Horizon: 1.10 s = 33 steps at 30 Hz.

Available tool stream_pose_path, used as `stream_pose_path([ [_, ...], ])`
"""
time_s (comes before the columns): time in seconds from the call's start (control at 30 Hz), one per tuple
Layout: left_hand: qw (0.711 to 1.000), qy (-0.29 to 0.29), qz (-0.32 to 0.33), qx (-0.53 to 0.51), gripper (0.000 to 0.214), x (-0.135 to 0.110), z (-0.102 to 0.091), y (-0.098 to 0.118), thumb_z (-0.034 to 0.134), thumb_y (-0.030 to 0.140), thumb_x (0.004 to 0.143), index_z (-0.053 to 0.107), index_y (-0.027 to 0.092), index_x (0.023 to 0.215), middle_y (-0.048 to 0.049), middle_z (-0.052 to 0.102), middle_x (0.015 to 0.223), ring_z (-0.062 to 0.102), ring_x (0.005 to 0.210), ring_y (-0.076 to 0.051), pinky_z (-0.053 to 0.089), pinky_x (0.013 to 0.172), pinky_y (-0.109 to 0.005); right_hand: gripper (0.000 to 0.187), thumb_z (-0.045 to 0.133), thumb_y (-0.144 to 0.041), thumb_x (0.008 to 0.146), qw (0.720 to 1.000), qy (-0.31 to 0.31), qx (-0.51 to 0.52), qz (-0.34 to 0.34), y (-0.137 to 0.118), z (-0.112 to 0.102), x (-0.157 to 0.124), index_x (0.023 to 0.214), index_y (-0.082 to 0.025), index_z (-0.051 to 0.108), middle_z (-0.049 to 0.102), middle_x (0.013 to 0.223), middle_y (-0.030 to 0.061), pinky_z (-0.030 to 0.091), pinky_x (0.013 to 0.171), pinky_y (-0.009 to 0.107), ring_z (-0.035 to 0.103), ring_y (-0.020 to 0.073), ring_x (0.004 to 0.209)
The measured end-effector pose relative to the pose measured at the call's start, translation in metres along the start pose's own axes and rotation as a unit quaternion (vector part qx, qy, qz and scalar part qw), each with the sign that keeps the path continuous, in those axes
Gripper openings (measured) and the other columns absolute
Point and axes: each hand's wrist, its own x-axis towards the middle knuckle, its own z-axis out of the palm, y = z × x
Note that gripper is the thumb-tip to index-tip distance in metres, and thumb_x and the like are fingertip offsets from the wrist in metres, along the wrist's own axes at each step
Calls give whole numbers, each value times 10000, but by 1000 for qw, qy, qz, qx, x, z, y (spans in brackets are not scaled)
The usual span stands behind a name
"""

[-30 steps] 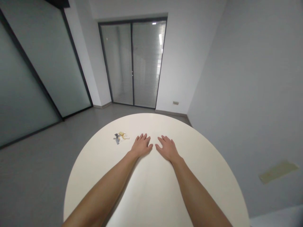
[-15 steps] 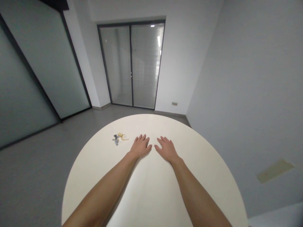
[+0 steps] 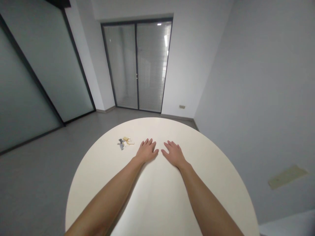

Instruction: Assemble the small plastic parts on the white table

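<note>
My left hand (image 3: 147,150) lies palm down on the white round table (image 3: 157,196), fingers spread and holding nothing. Beside it, a short gap to the right, my right hand (image 3: 173,153) rests flat in the same way, also empty. To the left of my left hand is a small cluster of pieces (image 3: 125,143) in yellow, grey, white and dark colours. They look like little plastic parts, too small to name exactly. Neither hand touches them.
Beyond the table's far edge stands a glass double door (image 3: 136,65) with blinds and a dark frame. Frosted glass panels (image 3: 44,65) line the left side. A plain grey wall (image 3: 265,82) rises close on the right, with a beige patch (image 3: 287,177) low on it.
The view has shifted very slightly. Both hands and the small pieces stay where they were on the table.
</note>
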Motion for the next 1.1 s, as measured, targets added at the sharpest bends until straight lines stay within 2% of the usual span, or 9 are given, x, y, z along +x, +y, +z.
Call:
stream_pose_path([
  [0.47, 1000, -11, -13, -9, 507, 0, -3, 2, 426, 468, 926, 477, 228, 1370, -125, 353, 1553, 268, 1444, -340, 225, 1157, -534, 564, 412, -512, 961, 1000, -11, -2, 3, 0, -1, 1, 1441, -219, 458, 345, 1558, 95, 153, 1168, 501, 249, 293, 1451],
  [0.67, 1000, 15, -11, -15, 450, -2, -2, 3, 445, 453, 917, 525, 248, 1309, -129, 393, 1524, 290, 1421, -363, 160, 1136, -639, 566, 405, -512, 964, 1000, -10, -1, 7, -1, -1, -1, 1445, -218, 453, 344, 1559, 89, 148, 1172, 492, 244, 288, 1455],
  [0.77, 999, 26, -21, -15, 425, -2, -1, 4, 457, 445, 914, 535, 256, 1286, -123, 413, 1506, 291, 1416, -356, 142, 1134, -645, 562, 406, -508, 967, 1000, -9, 0, 6, -1, -1, -1, 1444, -215, 454, 344, 1559, 92, 146, 1172, 494, 243, 288, 1455],
  [0.97, 995, 60, -76, -16, 396, -1, 0, 6, 453, 409, 914, 566, 191, 1225, -162, 436, 1476, 314, 1394, -358, 176, 1136, -600, 566, 419, -512, 965, 1000, -12, 0, 7, 1, 2, 1, 1448, -218, 447, 336, 1562, 98, 153, 1165, 507, 236, 294, 1457],
  [1.1, 983, 112, -144, 19, 413, -2, -2, 2, 461, 363, 895, 572, 157, 1235, -192, 448, 1464, 284, 1405, -384, 86, 1144, -631, 561, 422, -504, 966, 1000, -6, 3, 5, 1, 2, 0, 1442, -209, 457, 351, 1555, 98, 157, 1166, 510, 244, 299, 1453],
])
